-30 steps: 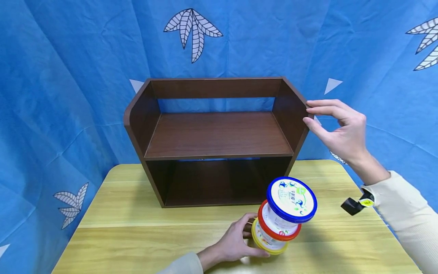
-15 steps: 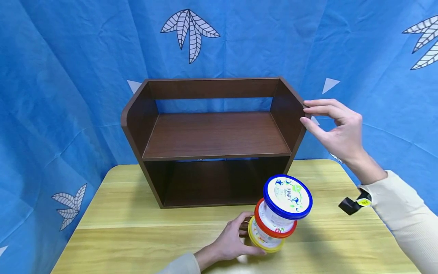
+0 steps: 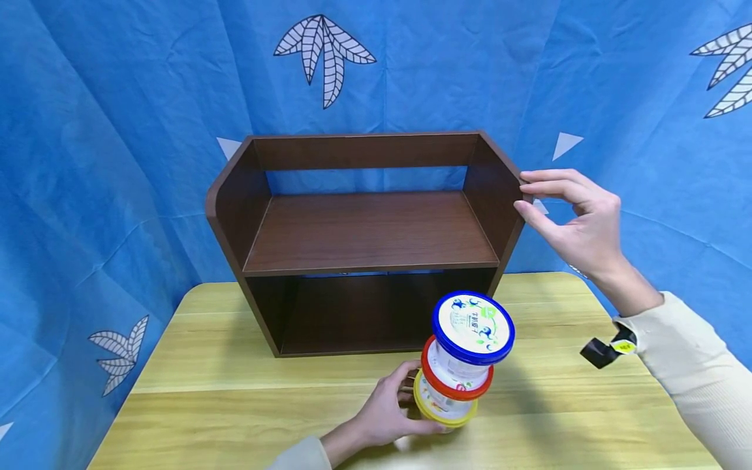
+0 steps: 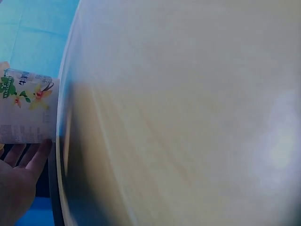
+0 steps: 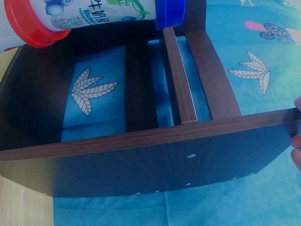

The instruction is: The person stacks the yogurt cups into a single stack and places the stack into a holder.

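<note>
Three white plastic tubs stand in one stack on the table: a yellow-lidded tub (image 3: 445,406) at the bottom, a red-lidded tub (image 3: 457,377) in the middle, a blue-lidded tub (image 3: 473,328) on top. My left hand (image 3: 384,410) grips the bottom tub from its left side, thumb in front and fingers behind. In the left wrist view, fingers (image 4: 35,162) lie against a tub (image 4: 28,110) printed with flowers. My right hand (image 3: 587,219) pinches the upper right side panel of a dark brown two-tier shelf (image 3: 370,232). Its fingertips (image 5: 297,141) show at the right wrist view's edge.
The shelf stands behind the tubs on a light wooden table (image 3: 235,405) with rounded back corners. A blue leaf-print curtain (image 3: 446,65) hangs behind and at both sides. A black wrist strap (image 3: 608,349) hangs at my right cuff.
The tub stack and my left hand on it have shifted left, the top tub most of all. My right hand keeps its place on the shelf. The view has turned slightly.
</note>
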Demonstrator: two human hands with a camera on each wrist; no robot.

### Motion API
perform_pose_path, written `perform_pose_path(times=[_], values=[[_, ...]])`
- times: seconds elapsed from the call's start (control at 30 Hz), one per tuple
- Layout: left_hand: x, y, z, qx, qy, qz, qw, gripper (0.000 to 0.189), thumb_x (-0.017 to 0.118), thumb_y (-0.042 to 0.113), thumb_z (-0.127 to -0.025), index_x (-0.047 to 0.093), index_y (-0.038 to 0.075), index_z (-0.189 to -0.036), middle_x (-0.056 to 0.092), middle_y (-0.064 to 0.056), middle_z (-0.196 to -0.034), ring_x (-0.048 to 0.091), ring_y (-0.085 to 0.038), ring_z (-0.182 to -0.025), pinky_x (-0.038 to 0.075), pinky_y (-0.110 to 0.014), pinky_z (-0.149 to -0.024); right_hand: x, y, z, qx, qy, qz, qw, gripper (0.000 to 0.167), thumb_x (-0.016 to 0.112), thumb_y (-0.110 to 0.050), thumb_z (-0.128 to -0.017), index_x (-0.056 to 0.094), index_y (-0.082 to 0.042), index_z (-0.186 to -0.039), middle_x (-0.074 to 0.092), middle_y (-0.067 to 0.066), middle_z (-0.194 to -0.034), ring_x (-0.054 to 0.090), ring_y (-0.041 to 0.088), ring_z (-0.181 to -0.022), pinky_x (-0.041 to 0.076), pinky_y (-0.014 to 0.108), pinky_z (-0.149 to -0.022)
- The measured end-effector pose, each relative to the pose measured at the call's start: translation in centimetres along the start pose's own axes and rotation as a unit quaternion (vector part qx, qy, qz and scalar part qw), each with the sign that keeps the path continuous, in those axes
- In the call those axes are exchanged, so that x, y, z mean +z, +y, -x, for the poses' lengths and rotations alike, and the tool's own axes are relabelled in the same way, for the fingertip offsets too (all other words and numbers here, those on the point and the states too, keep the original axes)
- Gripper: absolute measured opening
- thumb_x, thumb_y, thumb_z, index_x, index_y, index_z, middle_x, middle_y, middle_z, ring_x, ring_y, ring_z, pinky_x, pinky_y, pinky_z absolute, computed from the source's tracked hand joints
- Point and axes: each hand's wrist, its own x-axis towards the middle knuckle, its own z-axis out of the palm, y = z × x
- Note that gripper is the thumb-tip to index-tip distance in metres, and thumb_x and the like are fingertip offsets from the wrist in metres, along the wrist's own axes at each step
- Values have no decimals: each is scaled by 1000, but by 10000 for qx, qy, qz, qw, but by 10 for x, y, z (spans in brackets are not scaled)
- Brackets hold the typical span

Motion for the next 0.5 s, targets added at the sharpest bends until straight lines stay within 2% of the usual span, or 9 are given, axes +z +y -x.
perform_pose_path(times=[0.23,0.5], values=[[-8,1,9,184,85,82,9998,83,94,30,-79,48,30,-149,65,4,-135,64,-6,-119,57,-21,-98,0,-2,0,14,-5,-18,10000,31,82,18,-74,79,8,-103,78,-6,-117,72,-2,-108,55,10,-97],[-19,8,18,73,141,102,9998,82,94,33,-80,49,24,-148,66,0,-134,65,-9,-117,58,-21,-95,-1,-1,0,27,-5,5,10000,31,82,18,-73,80,8,-103,78,-5,-117,71,-1,-109,55,10,-97]])
